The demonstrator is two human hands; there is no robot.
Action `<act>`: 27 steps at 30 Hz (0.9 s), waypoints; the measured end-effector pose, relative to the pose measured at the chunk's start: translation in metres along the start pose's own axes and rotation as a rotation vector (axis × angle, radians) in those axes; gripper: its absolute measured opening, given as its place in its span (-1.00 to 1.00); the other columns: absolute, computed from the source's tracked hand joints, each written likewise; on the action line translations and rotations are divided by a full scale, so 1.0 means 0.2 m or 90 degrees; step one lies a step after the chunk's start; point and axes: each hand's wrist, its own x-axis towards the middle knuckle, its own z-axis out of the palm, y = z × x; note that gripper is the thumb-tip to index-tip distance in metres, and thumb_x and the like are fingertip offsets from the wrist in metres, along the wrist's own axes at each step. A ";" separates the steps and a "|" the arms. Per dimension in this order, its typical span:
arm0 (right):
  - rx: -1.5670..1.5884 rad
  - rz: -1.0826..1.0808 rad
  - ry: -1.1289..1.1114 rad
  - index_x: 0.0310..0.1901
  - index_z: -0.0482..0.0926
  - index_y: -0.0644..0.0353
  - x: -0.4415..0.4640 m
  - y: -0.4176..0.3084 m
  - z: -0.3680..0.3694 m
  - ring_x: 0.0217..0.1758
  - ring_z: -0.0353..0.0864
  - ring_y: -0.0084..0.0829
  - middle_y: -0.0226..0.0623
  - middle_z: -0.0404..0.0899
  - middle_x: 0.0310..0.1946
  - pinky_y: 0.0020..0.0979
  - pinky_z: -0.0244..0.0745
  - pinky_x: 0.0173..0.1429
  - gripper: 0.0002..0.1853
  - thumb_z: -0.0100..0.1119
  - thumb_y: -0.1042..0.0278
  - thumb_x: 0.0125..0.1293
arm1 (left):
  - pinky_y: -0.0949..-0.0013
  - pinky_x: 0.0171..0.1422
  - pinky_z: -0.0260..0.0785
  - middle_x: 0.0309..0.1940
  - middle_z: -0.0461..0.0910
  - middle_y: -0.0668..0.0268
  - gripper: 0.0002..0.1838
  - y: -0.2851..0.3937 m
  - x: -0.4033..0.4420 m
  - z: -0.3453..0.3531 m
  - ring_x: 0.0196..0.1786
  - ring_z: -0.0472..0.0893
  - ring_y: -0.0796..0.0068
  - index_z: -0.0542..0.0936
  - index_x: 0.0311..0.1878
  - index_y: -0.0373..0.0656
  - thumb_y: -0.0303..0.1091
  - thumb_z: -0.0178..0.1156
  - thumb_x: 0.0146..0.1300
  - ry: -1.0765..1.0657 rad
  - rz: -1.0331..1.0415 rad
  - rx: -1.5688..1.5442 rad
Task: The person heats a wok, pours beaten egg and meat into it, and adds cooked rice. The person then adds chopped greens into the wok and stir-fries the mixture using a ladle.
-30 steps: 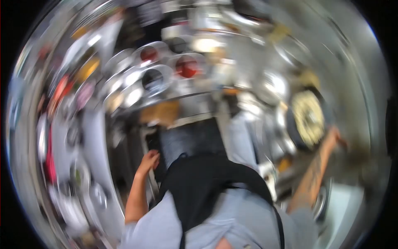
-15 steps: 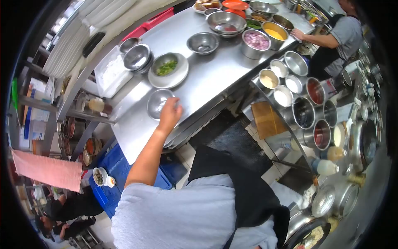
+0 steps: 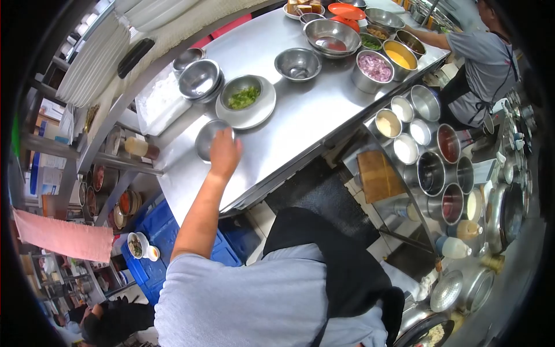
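Note:
My left hand (image 3: pixel 226 152) is at the right rim of a small metal bowl (image 3: pixel 205 140) near the left end of the steel counter. Its fingers reach over the rim and look closed on it; the fingertips are partly hidden. What the bowl holds, if anything, is covered by my hand. Just behind it, a metal bowl of chopped greens (image 3: pixel 243 97) sits on a white plate (image 3: pixel 265 111). My right hand does not show.
Stacked metal bowls (image 3: pixel 199 79) and a white tub (image 3: pixel 165 107) stand farther back. Pots of chopped onion (image 3: pixel 374 67) and yellow liquid (image 3: pixel 400 55) line the counter's far right. A co-worker (image 3: pixel 483 63) stands there. A blue bin (image 3: pixel 151 267) is below left.
The small metal bowl has shifted left, away from the white plate, with my left hand at its rim. The view has turned slightly. The co-worker's arm now reaches farther over the counter.

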 end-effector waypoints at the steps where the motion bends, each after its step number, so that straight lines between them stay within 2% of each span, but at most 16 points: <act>1: -0.001 0.001 0.001 -0.09 0.45 0.17 -0.01 0.00 -0.01 -0.30 0.48 -0.53 -0.35 0.50 -0.32 -0.44 0.44 -0.18 -0.74 0.18 0.23 0.29 | 0.04 -0.05 0.41 -0.10 0.50 -0.02 -0.70 -0.01 0.01 0.02 -0.13 0.53 -0.04 0.52 -0.13 -0.26 -0.44 0.17 0.01 -0.004 0.010 0.058; 6: -0.006 -0.005 0.012 -0.06 0.43 0.16 -0.02 0.00 -0.04 -0.28 0.48 -0.53 -0.34 0.50 -0.31 -0.44 0.43 -0.18 -0.72 0.18 0.22 0.28 | 0.12 -0.14 0.41 -0.30 0.57 0.09 -0.86 -0.26 0.02 0.16 -0.18 0.55 0.07 0.60 -0.35 -0.20 -0.42 0.20 -0.04 -0.076 0.026 0.282; 9: -0.012 0.003 0.021 -0.05 0.42 0.15 -0.04 0.02 -0.08 -0.27 0.48 -0.54 -0.34 0.50 -0.30 -0.44 0.43 -0.18 -0.71 0.18 0.22 0.28 | 0.15 -0.18 0.39 -0.36 0.59 0.14 -0.87 -0.22 -0.03 0.03 -0.19 0.56 0.12 0.60 -0.35 -0.19 -0.47 0.16 -0.03 -0.137 0.084 0.282; 13: -0.014 0.005 0.033 -0.03 0.41 0.15 -0.05 0.03 -0.10 -0.26 0.48 -0.54 -0.34 0.49 -0.29 -0.44 0.43 -0.17 -0.69 0.18 0.22 0.28 | 0.11 -0.24 0.34 -0.36 0.59 0.09 -0.86 0.08 0.04 -0.22 -0.23 0.56 0.11 0.60 -0.40 -0.19 -0.54 0.12 -0.08 -0.025 0.228 0.199; 15: -0.013 -0.001 0.035 -0.02 0.41 0.15 -0.05 0.04 -0.10 -0.26 0.48 -0.54 -0.34 0.49 -0.29 -0.44 0.43 -0.17 -0.68 0.18 0.22 0.28 | 0.10 -0.26 0.33 -0.40 0.58 0.09 -0.89 0.23 0.18 -0.27 -0.23 0.57 0.10 0.59 -0.46 -0.18 -0.53 0.14 -0.14 -0.016 0.264 0.172; 17: -0.012 0.001 0.040 0.00 0.40 0.14 -0.06 0.05 -0.11 -0.25 0.48 -0.54 -0.34 0.49 -0.29 -0.44 0.43 -0.17 -0.67 0.19 0.22 0.28 | 0.08 -0.22 0.31 -0.45 0.57 0.10 -0.93 0.37 0.36 -0.22 -0.25 0.56 0.11 0.59 -0.51 -0.18 -0.51 0.14 -0.13 -0.020 0.298 0.148; 19: -0.014 -0.001 0.050 0.01 0.40 0.14 -0.05 0.05 -0.13 -0.25 0.48 -0.54 -0.33 0.49 -0.28 -0.44 0.43 -0.17 -0.66 0.19 0.22 0.27 | 0.08 -0.19 0.29 -0.51 0.56 0.12 -0.93 0.44 0.54 0.00 -0.28 0.55 0.11 0.58 -0.55 -0.15 -0.49 0.11 -0.07 0.121 0.360 0.066; 21: -0.016 -0.003 0.058 0.02 0.39 0.14 -0.07 0.04 -0.15 -0.24 0.48 -0.55 -0.33 0.49 -0.28 -0.44 0.43 -0.17 -0.65 0.19 0.22 0.27 | 0.11 -0.18 0.30 -0.46 0.55 0.12 -0.90 0.51 0.73 0.18 -0.30 0.53 0.11 0.59 -0.48 -0.15 -0.47 0.08 -0.02 0.139 0.404 0.035; 23: -0.014 -0.008 0.061 0.03 0.38 0.13 -0.08 0.04 -0.17 -0.24 0.48 -0.55 -0.33 0.49 -0.27 -0.44 0.43 -0.16 -0.64 0.19 0.22 0.27 | 0.12 -0.18 0.30 -0.41 0.54 0.12 -0.89 0.59 0.83 0.28 -0.30 0.53 0.10 0.59 -0.42 -0.15 -0.47 0.08 0.00 0.177 0.369 0.045; 25: -0.017 -0.015 0.065 0.04 0.38 0.13 -0.08 0.04 -0.20 -0.23 0.48 -0.55 -0.33 0.48 -0.27 -0.44 0.43 -0.16 -0.63 0.19 0.22 0.27 | 0.13 -0.24 0.31 -0.32 0.51 0.14 -0.85 0.66 0.79 0.25 -0.31 0.54 0.13 0.57 -0.31 -0.18 -0.47 0.08 0.03 0.184 0.328 0.072; 27: -0.022 -0.016 0.069 0.05 0.37 0.13 -0.08 0.06 -0.23 -0.23 0.48 -0.55 -0.33 0.48 -0.27 -0.44 0.43 -0.16 -0.62 0.19 0.22 0.27 | 0.12 -0.18 0.36 -0.34 0.51 0.15 -0.89 0.59 0.62 0.32 -0.25 0.54 0.11 0.55 -0.34 -0.18 -0.47 0.07 0.05 0.119 0.305 0.016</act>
